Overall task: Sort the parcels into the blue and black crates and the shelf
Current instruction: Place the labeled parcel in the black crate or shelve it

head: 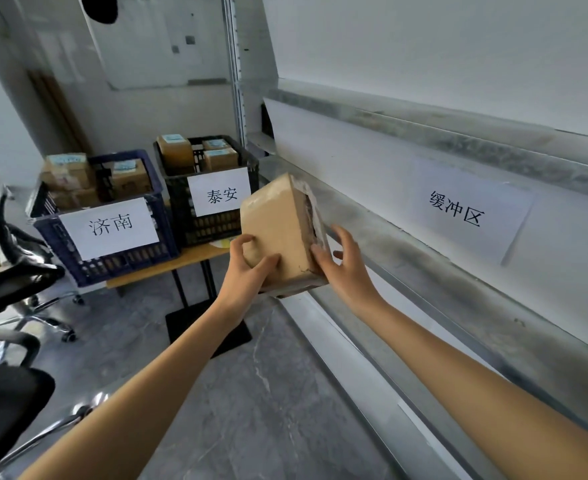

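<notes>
A brown cardboard parcel (280,230) is held up in mid-air, tilted, in front of the metal shelf (424,258). My left hand (251,268) grips its near left face with curled fingers and thumb. On the taped right side my right hand (343,261) holds it, thumb on the front, fingers spread behind. The blue crate (60,244) at the left carries a white label and several parcels. Beside it the black crate (181,216), also labelled, holds several parcels too.
Both crates stand on a low wooden table (154,271). A white paper sign (459,209) hangs on the shelf's back wall. Black office chairs (12,271) crowd the left side. Grey marbled floor (251,393) lies below my arms.
</notes>
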